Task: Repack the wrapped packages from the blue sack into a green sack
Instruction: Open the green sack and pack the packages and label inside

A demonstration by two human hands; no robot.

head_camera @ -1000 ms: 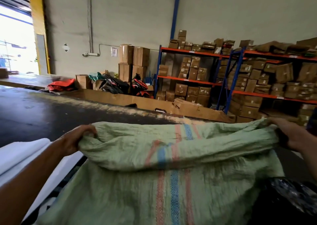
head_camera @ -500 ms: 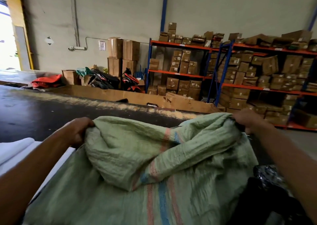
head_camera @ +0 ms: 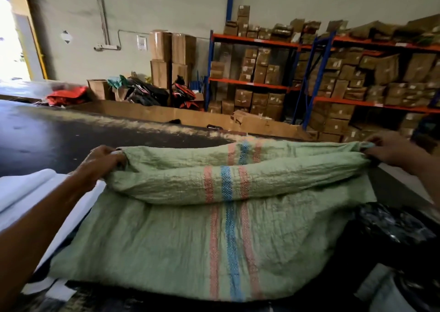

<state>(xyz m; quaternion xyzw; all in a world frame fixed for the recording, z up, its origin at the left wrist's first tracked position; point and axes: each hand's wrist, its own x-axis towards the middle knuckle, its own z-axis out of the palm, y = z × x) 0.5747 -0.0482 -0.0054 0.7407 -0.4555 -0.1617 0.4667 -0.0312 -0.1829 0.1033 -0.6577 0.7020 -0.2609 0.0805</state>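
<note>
The green sack [head_camera: 214,228] is stretched wide again: half a second ago its right corner was bunched in toward the middle, and now the mouth runs nearly the full width of the view, rim rolled over in a fat cuff with the pink and blue stripes crossing it just right of centre. The body hangs down toward the near edge, flat and slack, so by the look of it nothing has gone in yet. The left hand [head_camera: 104,161] is clenched on the left end of the rolled rim, fingers curled into the cloth; the right hand [head_camera: 395,148] has swung out to the far right and pinches the other corner, closed on the fabric there. Between them the opening shows as a shallow slot, not yet gaping

That reads as the mouth being set up for loading, an early step, with the packing itself not begun. Low on the right, just beside the sack's edge, sits a dark shiny bundle [head_camera: 392,223], possibly wrapped packages, too blurred to be sure. No blue sack can be made out. White sheets [head_camera: 28,190] lie at the left under the forearm. Beyond the rim stretches the dark floor [head_camera: 71,140], then a low cardboard barrier [head_camera: 190,116], and far right the shelves [head_camera: 333,73] stacked with boxes
</note>
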